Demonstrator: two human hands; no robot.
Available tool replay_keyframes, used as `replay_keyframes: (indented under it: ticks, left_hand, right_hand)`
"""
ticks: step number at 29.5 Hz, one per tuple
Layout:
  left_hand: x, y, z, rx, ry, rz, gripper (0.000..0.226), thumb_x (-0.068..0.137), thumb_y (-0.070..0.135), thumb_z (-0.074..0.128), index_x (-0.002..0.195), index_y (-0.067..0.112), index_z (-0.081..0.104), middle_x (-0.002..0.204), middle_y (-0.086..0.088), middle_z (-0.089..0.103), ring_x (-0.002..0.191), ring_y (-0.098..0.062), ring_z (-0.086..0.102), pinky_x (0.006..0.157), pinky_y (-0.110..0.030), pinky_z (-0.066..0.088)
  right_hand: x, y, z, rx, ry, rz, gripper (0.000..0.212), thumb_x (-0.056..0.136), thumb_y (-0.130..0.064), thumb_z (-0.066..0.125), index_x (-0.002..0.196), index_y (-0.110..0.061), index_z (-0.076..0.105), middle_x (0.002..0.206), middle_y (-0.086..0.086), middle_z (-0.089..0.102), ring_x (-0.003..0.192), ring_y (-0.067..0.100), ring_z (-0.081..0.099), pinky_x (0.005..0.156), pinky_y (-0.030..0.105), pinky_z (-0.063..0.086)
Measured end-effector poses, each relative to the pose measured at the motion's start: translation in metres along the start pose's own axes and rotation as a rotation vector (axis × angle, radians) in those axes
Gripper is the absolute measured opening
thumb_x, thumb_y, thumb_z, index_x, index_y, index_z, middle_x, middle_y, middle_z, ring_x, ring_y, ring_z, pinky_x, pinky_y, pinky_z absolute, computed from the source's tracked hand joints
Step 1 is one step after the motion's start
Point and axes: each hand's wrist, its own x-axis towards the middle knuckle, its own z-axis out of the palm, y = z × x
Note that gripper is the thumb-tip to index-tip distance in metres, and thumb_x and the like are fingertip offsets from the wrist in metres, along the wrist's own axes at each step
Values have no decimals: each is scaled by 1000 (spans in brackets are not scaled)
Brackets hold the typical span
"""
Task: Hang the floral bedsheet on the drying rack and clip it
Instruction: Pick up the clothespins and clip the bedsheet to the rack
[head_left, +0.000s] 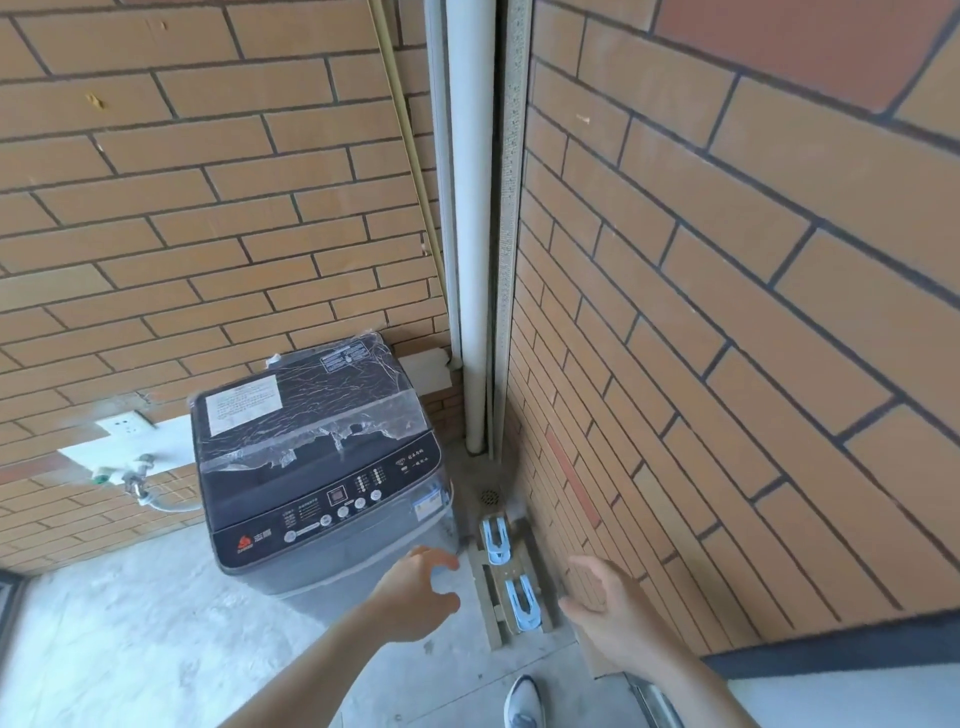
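Two light blue clips lie on a small wooden pallet (496, 605) on the floor by the right wall: the far clip (496, 538) and the near clip (522, 603). My left hand (415, 592) hovers empty, fingers loosely spread, just left of the pallet and in front of the washing machine. On the pallet's right, close to the wall, my right hand (608, 605) is also empty with its fingers relaxed. Neither hand touches a clip. No floral bedsheet and no drying rack are in view.
A dark grey top-loading washing machine (322, 467) stands against the brick wall, lid down. A tap and hose (137, 480) sit to its left. A white drainpipe (472, 260) runs down the corner above a floor drain (489, 496). My shoe (524, 701) is on the concrete floor.
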Motion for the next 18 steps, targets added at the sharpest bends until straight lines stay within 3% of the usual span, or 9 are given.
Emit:
replay_keyframes:
  ticks: [4, 8, 13, 18]
  left_hand:
    - [46, 4, 3, -10, -9, -72, 43, 89, 32, 66, 131, 32, 59, 143, 5, 51, 125, -19, 54, 97, -29, 49]
    - [76, 1, 15, -41, -75, -127, 41, 93, 29, 65, 134, 28, 58, 143, 2, 51, 115, -18, 58, 86, -24, 49]
    - [147, -9, 24, -63, -148, -175, 42, 96, 25, 62, 137, 23, 59, 144, -1, 51, 123, -20, 55, 89, -26, 45]
    - [216, -31, 44, -65, -228, -253, 36, 96, 26, 60, 132, 21, 60, 138, -3, 53, 110, -17, 54, 88, -27, 49]
  right_hand:
    - [55, 17, -1, 4, -65, 45, 55, 98, -36, 64, 149, -32, 43, 155, -14, 41, 140, 8, 42, 114, 28, 32]
    - [86, 27, 5, 31, -126, 117, 52, 95, -35, 66, 144, -35, 47, 152, -15, 45, 134, 8, 47, 113, 32, 36]
    - [144, 43, 16, 37, -135, 217, 52, 96, -36, 66, 144, -30, 48, 150, -11, 49, 129, 10, 53, 113, 33, 41]
    - [197, 68, 45, 31, -129, 321, 45, 100, -30, 62, 143, -23, 50, 146, -6, 53, 130, 12, 54, 111, 27, 40]
